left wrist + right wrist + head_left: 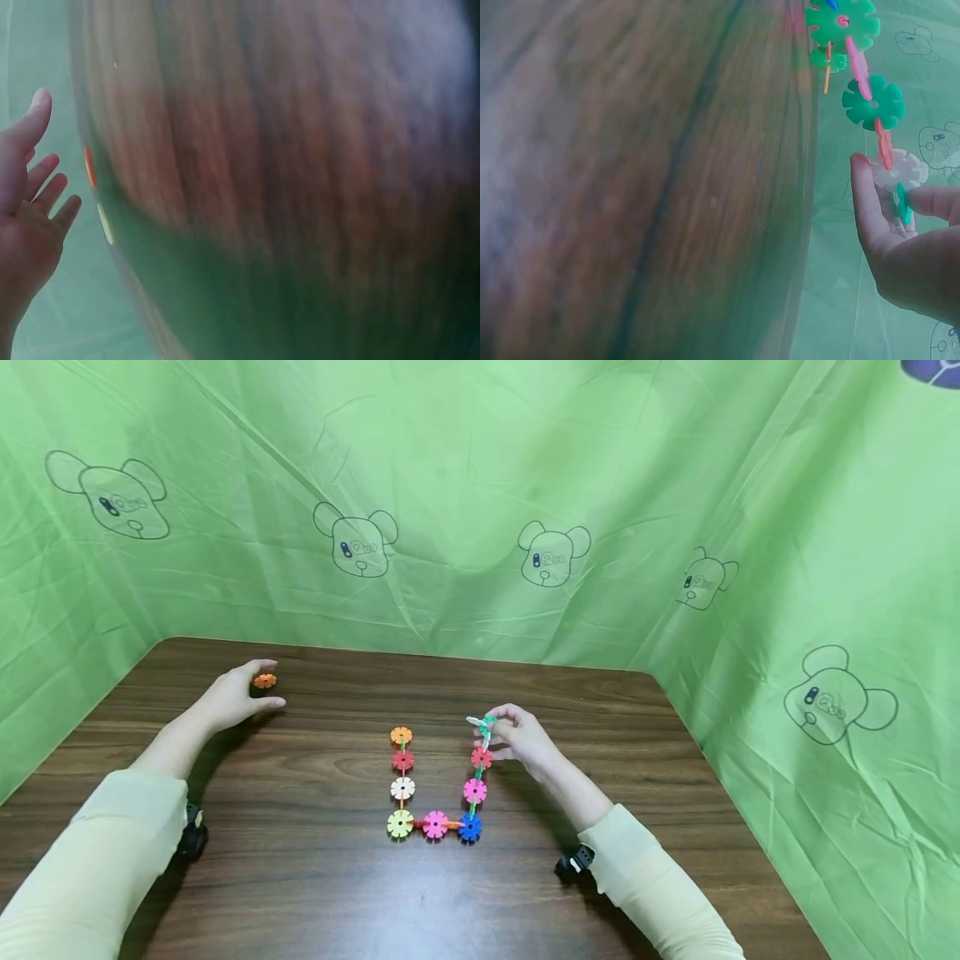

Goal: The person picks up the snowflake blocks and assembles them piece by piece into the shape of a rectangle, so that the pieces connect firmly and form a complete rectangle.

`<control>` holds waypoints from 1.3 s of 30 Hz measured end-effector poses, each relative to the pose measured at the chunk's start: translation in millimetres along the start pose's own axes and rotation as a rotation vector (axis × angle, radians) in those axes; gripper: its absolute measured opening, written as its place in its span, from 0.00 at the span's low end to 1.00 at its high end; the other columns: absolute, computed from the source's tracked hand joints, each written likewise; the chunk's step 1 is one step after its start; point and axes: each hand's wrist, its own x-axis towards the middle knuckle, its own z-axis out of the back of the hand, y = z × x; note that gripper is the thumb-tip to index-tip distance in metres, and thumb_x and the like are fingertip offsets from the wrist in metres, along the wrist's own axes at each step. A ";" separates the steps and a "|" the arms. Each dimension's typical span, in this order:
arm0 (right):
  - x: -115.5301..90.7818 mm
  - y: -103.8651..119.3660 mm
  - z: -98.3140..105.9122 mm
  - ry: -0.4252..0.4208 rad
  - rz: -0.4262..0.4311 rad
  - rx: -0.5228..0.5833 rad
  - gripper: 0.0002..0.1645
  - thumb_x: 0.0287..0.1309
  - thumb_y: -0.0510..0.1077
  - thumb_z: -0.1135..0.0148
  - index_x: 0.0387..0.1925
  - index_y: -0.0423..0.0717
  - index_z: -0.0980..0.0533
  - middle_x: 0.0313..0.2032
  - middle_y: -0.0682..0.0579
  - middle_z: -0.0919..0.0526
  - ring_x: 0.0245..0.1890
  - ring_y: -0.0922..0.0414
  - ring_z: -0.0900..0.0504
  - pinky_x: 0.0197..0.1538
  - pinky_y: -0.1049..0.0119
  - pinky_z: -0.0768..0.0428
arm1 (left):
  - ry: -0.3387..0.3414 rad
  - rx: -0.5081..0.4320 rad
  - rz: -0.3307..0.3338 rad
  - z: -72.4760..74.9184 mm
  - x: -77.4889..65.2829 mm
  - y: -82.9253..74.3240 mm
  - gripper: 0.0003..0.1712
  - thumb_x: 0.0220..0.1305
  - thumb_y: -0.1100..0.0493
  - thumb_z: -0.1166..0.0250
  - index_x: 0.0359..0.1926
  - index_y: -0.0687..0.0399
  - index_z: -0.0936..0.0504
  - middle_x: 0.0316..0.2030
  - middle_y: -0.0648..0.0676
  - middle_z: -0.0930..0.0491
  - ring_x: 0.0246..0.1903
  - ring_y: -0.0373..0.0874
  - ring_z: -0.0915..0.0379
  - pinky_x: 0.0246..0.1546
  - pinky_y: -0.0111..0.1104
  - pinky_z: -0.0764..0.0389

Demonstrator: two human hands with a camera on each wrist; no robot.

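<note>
My left hand [232, 700] is at the table's left, thumb and fingers spread about an orange notched flower disc [264, 681]. In the left wrist view the fingers look apart from that orange disc [90, 166], and a pale yellow disc [106, 223] lies near it. With my right hand [525, 743] I pinch a green disc [904, 204] between thumb and fingers. It touches a white disc [901, 169] at the upper end of a chain's right side. That linked chain forms a U, with a blue disc [470, 827] and a yellow disc [400, 823] at its corners.
The U's left side ends in an orange disc [401, 736]. Everything stands on a brown wooden table [315, 893]. Green cloth [465, 510] printed with bear outlines hangs behind the table and along its sides. Each wrist wears a dark strapped device [576, 864].
</note>
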 end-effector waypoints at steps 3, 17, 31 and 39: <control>-0.8 0.3 0.5 0.009 0.000 -0.010 0.13 0.65 0.36 0.52 0.50 0.36 0.34 0.49 0.29 0.23 0.39 0.48 0.16 0.42 0.53 0.17 | 0.016 0.025 0.002 0.5 -1.8 6.3 0.46 0.57 0.48 0.32 0.68 0.66 0.44 0.62 0.73 0.39 0.61 0.71 0.46 0.58 0.61 0.43; -1.2 1.8 -1.2 0.008 -0.013 -0.016 0.11 0.63 0.35 0.51 0.48 0.37 0.33 0.49 0.27 0.23 0.36 0.51 0.15 0.40 0.56 0.17 | -0.006 0.082 -0.037 -5.0 -3.7 15.4 0.35 0.59 0.53 0.33 0.62 0.67 0.34 0.56 0.72 0.30 0.57 0.69 0.38 0.57 0.58 0.39; -2.6 4.5 -2.6 0.077 0.012 -0.060 0.21 0.67 0.39 0.51 0.58 0.32 0.36 0.50 0.28 0.25 0.46 0.41 0.19 0.47 0.52 0.19 | -0.017 0.029 -0.093 -7.2 -4.3 3.3 0.20 0.54 0.66 0.31 0.49 0.65 0.22 0.38 0.61 0.21 0.42 0.56 0.27 0.46 0.49 0.30; -4.4 7.2 -3.0 0.072 0.017 -0.044 0.20 0.68 0.38 0.52 0.58 0.32 0.36 0.51 0.27 0.26 0.40 0.50 0.17 0.44 0.56 0.18 | -0.079 0.051 -0.130 -7.8 -4.9 -5.2 0.15 0.50 0.68 0.29 0.41 0.62 0.18 0.33 0.58 0.25 0.33 0.48 0.27 0.36 0.40 0.28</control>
